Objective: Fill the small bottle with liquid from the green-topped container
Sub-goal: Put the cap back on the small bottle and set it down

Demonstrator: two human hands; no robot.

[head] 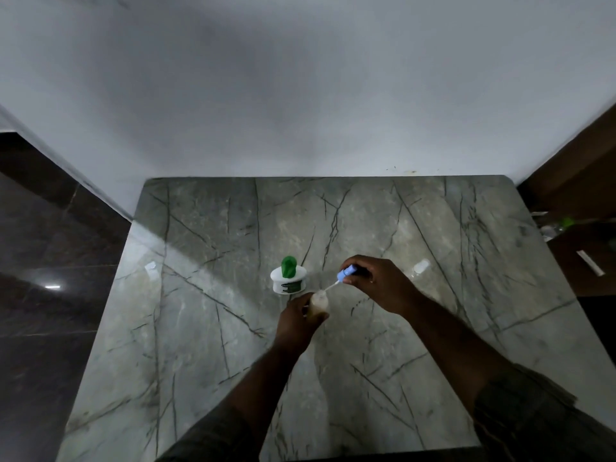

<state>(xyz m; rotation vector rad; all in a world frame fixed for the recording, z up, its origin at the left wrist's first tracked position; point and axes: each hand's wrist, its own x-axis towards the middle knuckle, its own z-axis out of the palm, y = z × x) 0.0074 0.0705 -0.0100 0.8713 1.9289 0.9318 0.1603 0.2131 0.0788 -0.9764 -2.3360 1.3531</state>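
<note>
On the veined stone counter (206,295), the white green-topped container (288,277) stands upright, just behind and left of the hands. The left hand (296,320) curls its fingers round the small bottle (319,303), holding it upright near the counter's middle. A thin white tube (330,287) slants from the bottle's mouth up to a blue pump top (346,272), pinched in the right hand (378,286). Further right lies a clear plastic object (420,266).
</note>
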